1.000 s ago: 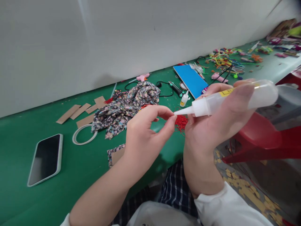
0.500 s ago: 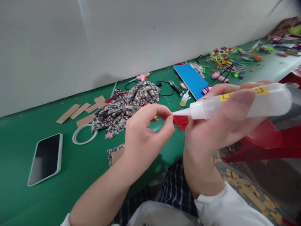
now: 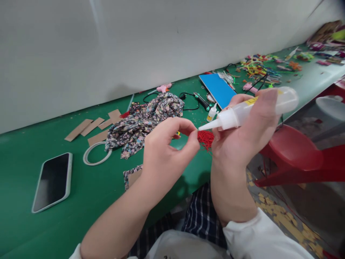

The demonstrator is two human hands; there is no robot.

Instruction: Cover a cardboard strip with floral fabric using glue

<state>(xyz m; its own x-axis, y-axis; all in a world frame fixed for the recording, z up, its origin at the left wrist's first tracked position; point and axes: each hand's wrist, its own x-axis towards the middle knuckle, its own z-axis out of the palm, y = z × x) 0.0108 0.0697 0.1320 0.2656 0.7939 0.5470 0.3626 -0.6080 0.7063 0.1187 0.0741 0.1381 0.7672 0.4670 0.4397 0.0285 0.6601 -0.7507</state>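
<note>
My right hand (image 3: 237, 140) is closed around a translucent glue bottle (image 3: 256, 109) with a yellow label and a white pointed nozzle. The bottle lies tilted, nozzle tip down to the left, right at the fingertips of my left hand (image 3: 168, 147). Thumb and forefinger of that left hand are pinched together; whatever they hold is too small to make out. Behind and below the nozzle is a pile of red strings (image 3: 205, 139) on the green table. Crumpled floral fabric (image 3: 145, 122) lies behind my left hand.
A phone (image 3: 52, 181), a roll of tape (image 3: 86, 158) and cardboard strips (image 3: 78, 129) lie at left. Farther back are a pink glue gun (image 3: 164, 88), a cutter (image 3: 202, 101), a small glue bottle (image 3: 211, 113) and a blue board (image 3: 218, 89). A red stool (image 3: 296, 147) stands at right.
My right hand has tilted the glue bottle so its base points more upward and back, with the nozzle angled down. The left hand has stayed almost still.
</note>
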